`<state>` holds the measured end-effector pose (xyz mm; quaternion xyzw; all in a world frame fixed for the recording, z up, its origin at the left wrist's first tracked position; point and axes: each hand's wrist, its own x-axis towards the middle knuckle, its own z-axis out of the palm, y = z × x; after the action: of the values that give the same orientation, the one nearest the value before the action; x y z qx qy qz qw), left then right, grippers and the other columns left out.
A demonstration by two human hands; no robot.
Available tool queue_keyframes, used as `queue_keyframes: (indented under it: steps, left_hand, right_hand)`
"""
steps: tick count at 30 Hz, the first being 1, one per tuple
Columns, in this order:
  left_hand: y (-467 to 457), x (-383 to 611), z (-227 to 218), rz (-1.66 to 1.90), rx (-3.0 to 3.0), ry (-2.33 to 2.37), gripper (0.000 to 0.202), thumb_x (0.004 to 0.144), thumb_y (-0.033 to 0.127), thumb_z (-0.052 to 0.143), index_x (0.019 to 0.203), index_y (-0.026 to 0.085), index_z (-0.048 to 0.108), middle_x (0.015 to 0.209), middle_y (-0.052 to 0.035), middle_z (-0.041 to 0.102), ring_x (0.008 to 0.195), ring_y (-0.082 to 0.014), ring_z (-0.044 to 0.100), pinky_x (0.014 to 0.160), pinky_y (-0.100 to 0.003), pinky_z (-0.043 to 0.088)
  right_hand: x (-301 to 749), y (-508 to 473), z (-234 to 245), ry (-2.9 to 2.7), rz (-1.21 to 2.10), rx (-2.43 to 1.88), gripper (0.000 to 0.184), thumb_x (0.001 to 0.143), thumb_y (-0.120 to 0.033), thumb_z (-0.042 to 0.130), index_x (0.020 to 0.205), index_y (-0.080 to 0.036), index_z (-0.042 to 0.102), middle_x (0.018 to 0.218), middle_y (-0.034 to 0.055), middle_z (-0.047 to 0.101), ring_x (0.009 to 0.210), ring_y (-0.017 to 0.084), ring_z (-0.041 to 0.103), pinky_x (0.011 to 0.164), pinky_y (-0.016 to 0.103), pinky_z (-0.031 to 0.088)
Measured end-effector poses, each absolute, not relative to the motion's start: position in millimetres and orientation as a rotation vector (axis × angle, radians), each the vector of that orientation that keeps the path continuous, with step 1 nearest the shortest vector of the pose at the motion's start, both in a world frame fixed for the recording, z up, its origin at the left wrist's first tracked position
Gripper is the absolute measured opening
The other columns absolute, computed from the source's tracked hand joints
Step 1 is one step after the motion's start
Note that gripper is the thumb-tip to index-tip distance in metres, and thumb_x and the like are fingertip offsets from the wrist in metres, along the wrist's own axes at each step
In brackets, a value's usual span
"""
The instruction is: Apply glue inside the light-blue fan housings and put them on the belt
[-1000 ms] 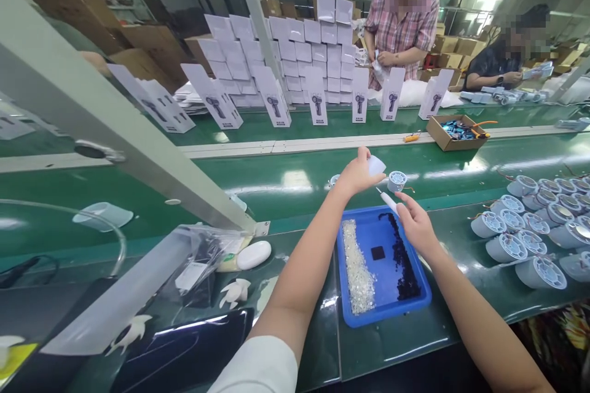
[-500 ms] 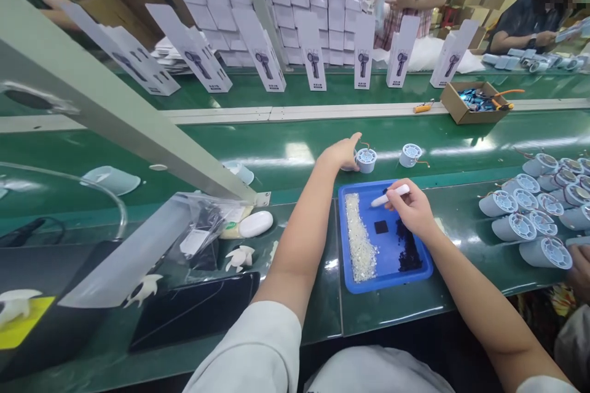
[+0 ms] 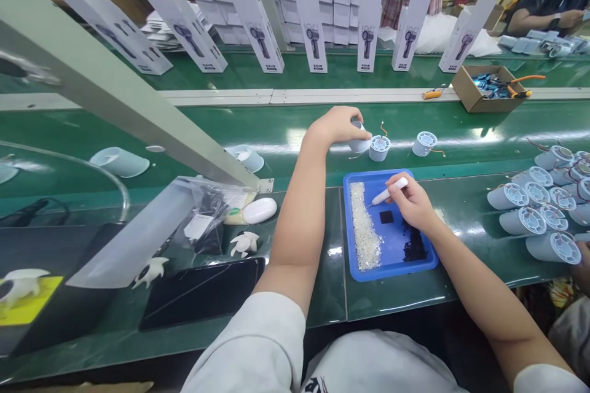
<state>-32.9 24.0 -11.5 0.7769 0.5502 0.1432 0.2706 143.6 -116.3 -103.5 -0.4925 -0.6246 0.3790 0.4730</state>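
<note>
- Leftward, against half a second ago, the white pen-shaped tool (image 3: 389, 190) has shifted; its tip now sits at the edge of the white pieces (image 3: 364, 239) in the blue tray (image 3: 391, 269), rather than over bare plastic.
- Right hand (image 3: 412, 199): fingers pinched firmly around the tool, no gap left; black pieces (image 3: 415, 247) lie along the tray's other side, clear of the tip.
- Left hand (image 3: 340, 125): fingers now curled about a pale blue cup (image 3: 358, 145), spread only to its width (whether its base rests on the green belt (image 3: 221, 121) or is raised, I cannot tell); a wired cup (image 3: 379, 148) stands just beside it.
- Both hands therefore seem engaged together, one steadying a cup, one at the loose parts; the tray lies flat on the tabletop (image 3: 470, 270).
</note>
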Motion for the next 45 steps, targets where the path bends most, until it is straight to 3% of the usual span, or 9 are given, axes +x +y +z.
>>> queue_keyframes:
  steps: [6, 12, 18, 22, 30, 36, 45]
  left_hand:
    - [22, -32, -9, 0.485, 2.079, 1.449, 0.028, 0.07, 0.035, 0.072, 0.09, 0.018, 0.064, 0.094, -0.0038, 0.063, 0.09, -0.0187, 0.058, 0.075, -0.025, 0.041]
    - [23, -31, -10, 0.493, 2.074, 1.46, 0.028, 0.07, 0.033, 0.072, 0.091, 0.017, 0.064, 0.095, -0.0046, 0.061, 0.09, -0.0188, 0.056, 0.075, -0.026, 0.041]
    - [23, -30, -9, 0.522, 2.045, 1.434, 0.03, 0.066, 0.031, 0.074, 0.09, 0.017, 0.064, 0.096, -0.0053, 0.061, 0.093, -0.0206, 0.057, 0.078, -0.03, 0.042]
    - [19, -30, -4, 0.679, 1.961, 1.287, 0.024, 0.068, 0.028, 0.073, 0.087, 0.016, 0.063, 0.093, -0.0046, 0.059, 0.095, -0.0194, 0.058, 0.081, -0.03, 0.046]
    - [10, -32, 8, 1.095, 1.43, 0.822, 0.013, 0.081, 0.025, 0.064, 0.087, 0.016, 0.056, 0.092, -0.0028, 0.058, 0.083, -0.0127, 0.06, 0.068, -0.025, 0.051]
    - [15, -31, 7, 1.2, 1.123, 0.975, 0.019, 0.081, 0.035, 0.069, 0.085, 0.019, 0.06, 0.084, -0.0036, 0.059, 0.096, -0.0199, 0.065, 0.08, -0.03, 0.055]
    - [20, -30, 7, 1.284, 1.011, 0.903, 0.018, 0.082, 0.036, 0.068, 0.085, 0.021, 0.059, 0.081, -0.0049, 0.065, 0.093, -0.0211, 0.067, 0.073, -0.029, 0.056]
  right_hand:
    - [144, -116, -103, -1.561, 0.891, -1.234, 0.027, 0.087, -0.05, 0.057, 0.085, -0.023, 0.055, 0.068, -0.0025, 0.056, 0.059, 0.013, 0.056, 0.06, 0.031, 0.049]
    - [145, -117, -95, -1.626, 0.52, -1.302, 0.019, 0.086, -0.034, 0.057, 0.071, -0.023, 0.049, 0.063, -0.0034, 0.051, 0.056, 0.012, 0.047, 0.057, 0.028, 0.041]
    - [155, -116, -90, -1.56, 0.257, -1.319, 0.021, 0.084, -0.028, 0.057, 0.066, -0.023, 0.046, 0.057, -0.0046, 0.05, 0.055, 0.012, 0.046, 0.058, 0.028, 0.039]
    - [160, -114, -92, -1.473, 0.274, -1.384, 0.025, 0.082, -0.027, 0.058, 0.062, -0.023, 0.043, 0.052, -0.0063, 0.046, 0.05, 0.011, 0.043, 0.054, 0.028, 0.036]
    - [157, -114, -90, -1.485, 0.291, -1.401, 0.027, 0.078, -0.027, 0.057, 0.058, -0.023, 0.04, 0.05, -0.0069, 0.042, 0.048, 0.01, 0.039, 0.051, 0.026, 0.033]
    - [157, -115, -93, -1.502, 0.309, -1.431, 0.026, 0.08, -0.028, 0.058, 0.059, -0.023, 0.042, 0.05, -0.006, 0.046, 0.049, 0.011, 0.042, 0.053, 0.027, 0.035]
    - [158, -115, -92, -1.481, 0.228, -1.398, 0.027, 0.079, -0.027, 0.059, 0.059, -0.023, 0.043, 0.049, -0.0068, 0.043, 0.047, 0.01, 0.039, 0.051, 0.027, 0.033]
